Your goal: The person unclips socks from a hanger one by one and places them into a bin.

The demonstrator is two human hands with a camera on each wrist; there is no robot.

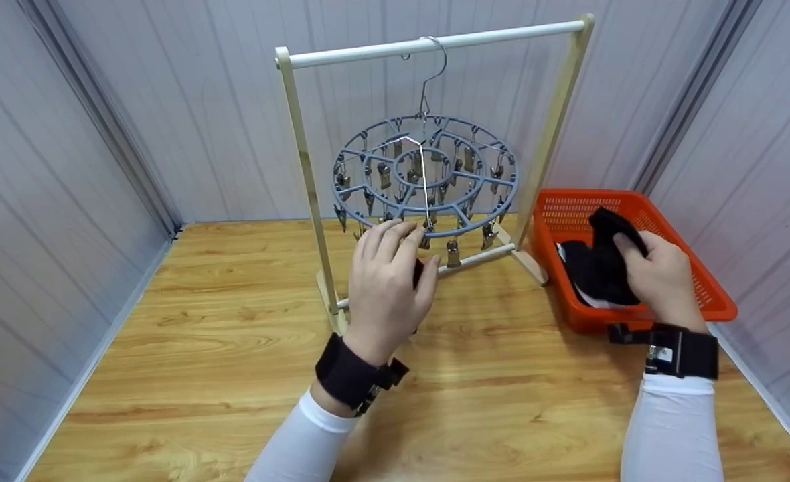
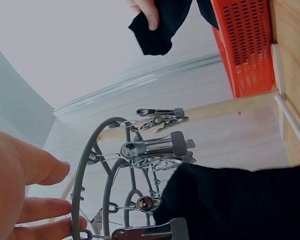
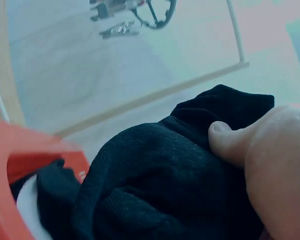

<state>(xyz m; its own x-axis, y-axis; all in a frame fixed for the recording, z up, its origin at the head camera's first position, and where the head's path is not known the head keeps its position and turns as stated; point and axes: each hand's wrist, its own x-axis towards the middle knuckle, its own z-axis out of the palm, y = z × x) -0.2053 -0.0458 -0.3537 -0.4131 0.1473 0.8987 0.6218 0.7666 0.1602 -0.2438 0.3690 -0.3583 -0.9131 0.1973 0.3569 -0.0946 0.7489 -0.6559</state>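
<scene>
My right hand pinches a black sock between thumb and fingers, over the orange basket. In the right wrist view the sock's knit cloth hangs down from under the thumb. My left hand is at the front edge of a round grey-blue clip hanger. Its fingertips are right at the outer ring in the left wrist view, with the thumb apart. Another black sock hangs from the hanger's metal clips beside that hand; in the head view the hand hides most of it.
The hanger hooks over the white bar of a wooden stand. Several metal clips dangle from its rings. To the right, the orange basket holds more black and white cloth. Pale panel walls enclose the wooden table.
</scene>
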